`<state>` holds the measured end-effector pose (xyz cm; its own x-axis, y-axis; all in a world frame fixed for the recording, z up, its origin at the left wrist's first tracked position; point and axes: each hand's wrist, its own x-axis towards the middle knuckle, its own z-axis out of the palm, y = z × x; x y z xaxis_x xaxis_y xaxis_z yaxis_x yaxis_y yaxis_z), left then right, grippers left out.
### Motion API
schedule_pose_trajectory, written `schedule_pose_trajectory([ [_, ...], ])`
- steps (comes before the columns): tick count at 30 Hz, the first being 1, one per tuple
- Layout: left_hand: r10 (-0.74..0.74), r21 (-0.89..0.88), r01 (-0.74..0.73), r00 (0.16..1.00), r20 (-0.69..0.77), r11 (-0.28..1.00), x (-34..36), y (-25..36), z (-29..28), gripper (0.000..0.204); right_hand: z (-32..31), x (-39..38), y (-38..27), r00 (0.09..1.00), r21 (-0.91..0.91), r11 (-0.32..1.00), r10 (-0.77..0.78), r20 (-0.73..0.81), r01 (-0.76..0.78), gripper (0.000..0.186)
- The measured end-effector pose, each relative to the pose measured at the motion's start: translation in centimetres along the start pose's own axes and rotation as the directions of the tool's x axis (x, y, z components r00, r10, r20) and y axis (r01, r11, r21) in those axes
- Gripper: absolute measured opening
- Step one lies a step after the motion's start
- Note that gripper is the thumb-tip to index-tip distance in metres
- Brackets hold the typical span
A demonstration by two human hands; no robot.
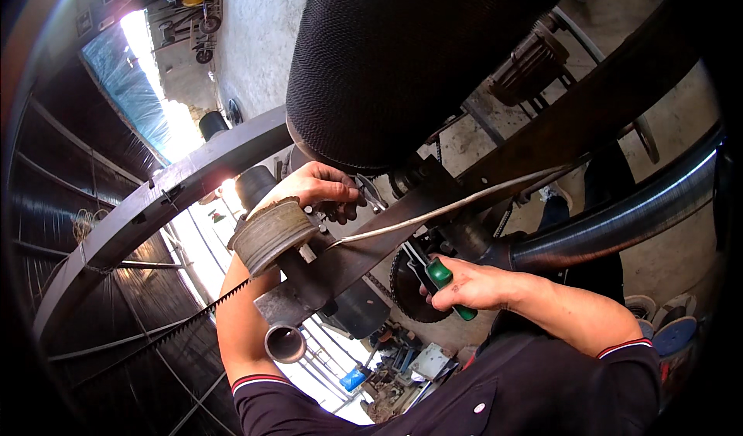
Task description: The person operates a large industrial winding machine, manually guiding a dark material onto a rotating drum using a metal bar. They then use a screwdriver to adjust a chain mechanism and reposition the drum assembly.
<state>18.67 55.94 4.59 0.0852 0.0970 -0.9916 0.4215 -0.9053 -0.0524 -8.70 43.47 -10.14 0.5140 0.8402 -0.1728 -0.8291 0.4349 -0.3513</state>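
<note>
My left hand [333,192] reaches round behind the grey wheel [267,239] to the steel bar [340,273], its fingers closed on a small silvery metal piece [371,192] whose shape is unclear. My right hand [464,285] grips green-handled pliers [441,273], their metal end pointing up toward the bar's lower edge. A pale cable [433,213] runs along the bar, and a dark toothed sprocket [410,304] sits beside my right hand. Above my left hand is a large black textured roller [371,57].
A curved grey beam [108,233] crosses the left, and a curved black tube [619,227] the right. A motor [526,68] stands upper right. Tools and parts [410,366] lie below. Spools [673,331] are at lower right, wheeled equipment [193,30] at upper left.
</note>
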Motion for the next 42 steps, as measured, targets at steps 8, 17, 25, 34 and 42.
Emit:
schedule_pose_trajectory([
  [8,0.023,0.080,-0.021,0.999,-0.027,0.997,0.1,0.0,0.2,0.028,-0.1,0.0,-0.2,0.998,0.189,0.981,0.034,0.047,-0.043,0.057],
  [17,-0.016,0.060,0.020,0.998,-0.060,0.998,-0.2,-0.4,0.3,0.025,0.0,0.1,0.2,0.999,0.110,0.994,-0.026,-0.025,0.029,0.048],
  [25,-0.069,0.105,0.076,0.995,-0.071,0.992,0.4,-0.2,-0.2,0.022,0.9,0.1,0.4,0.997,0.256,0.964,-0.068,-0.022,0.071,0.036],
  [34,0.056,0.038,-0.052,0.990,-0.127,0.998,-0.7,-0.8,1.0,0.023,2.6,-1.1,-1.9,0.995,0.227,0.974,0.007,-0.104,0.017,0.022],
  [42,0.538,0.313,-0.464,0.815,-0.215,0.829,-2.9,-3.6,2.0,0.031,1.3,-11.6,-1.2,0.980,-0.756,0.629,0.052,-0.191,-0.181,0.041],
])
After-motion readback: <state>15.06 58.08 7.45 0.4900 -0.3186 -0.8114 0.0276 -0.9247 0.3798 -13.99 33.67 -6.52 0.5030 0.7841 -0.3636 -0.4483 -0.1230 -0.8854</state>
